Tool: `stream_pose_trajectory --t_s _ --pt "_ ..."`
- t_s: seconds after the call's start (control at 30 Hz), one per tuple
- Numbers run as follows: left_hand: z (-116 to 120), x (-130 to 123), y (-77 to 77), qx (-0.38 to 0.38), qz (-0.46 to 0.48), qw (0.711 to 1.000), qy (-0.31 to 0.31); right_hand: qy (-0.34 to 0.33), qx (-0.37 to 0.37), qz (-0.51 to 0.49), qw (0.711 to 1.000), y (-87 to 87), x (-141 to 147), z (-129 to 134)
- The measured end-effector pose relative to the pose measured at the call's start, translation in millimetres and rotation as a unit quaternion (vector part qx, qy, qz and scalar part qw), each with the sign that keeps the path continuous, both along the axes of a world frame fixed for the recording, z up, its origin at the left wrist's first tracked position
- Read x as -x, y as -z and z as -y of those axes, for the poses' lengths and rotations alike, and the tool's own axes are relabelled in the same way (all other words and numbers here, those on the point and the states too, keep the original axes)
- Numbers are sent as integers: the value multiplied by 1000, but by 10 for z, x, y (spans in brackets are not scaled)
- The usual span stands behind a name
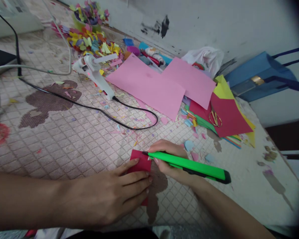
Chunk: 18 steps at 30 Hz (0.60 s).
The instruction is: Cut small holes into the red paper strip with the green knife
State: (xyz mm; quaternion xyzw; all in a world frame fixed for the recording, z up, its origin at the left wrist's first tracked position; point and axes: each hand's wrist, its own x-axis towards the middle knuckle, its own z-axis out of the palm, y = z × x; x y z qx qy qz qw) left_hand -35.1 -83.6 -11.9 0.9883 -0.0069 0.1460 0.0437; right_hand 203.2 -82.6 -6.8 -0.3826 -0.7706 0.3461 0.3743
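My left hand (pixel 119 189) lies with its fingers stretched across a folded-looking red paper strip (pixel 139 162), pressing it on the patterned tablecloth. Parts of the strip are hidden under the fingers. In my right hand (pixel 170 159) is a green utility knife (pixel 189 161) with a black end, held like a pen. Its dark tip lies over the strip's upper right end. Whether the tip touches the paper I cannot tell.
A white glue gun (pixel 97 74) rests beyond the hands, its black cable looping nearby. Pink sheets (pixel 151 86), a red sheet (pixel 230 116) and gold-handled scissors (pixel 215 118) lie farther right. Paper cut-outs (pixel 89 41) are heaped by the wall; a blue bag (pixel 261 76) stands right.
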Motion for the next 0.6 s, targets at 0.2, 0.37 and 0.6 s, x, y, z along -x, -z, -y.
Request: stream_pose_trajectory --t_s 0.2,0.37,0.6 --pt "-2 -2 -6 0 4 1000 -3 -5 5 -6 1000 10 -12 1" --pt "4 -4 -2 2 -3 1000 -3 -5 7 -7 1000 12 -11 6" --pt "5 -1 -10 5 3 1000 -6 -12 3 2 1000 3 -8 8"
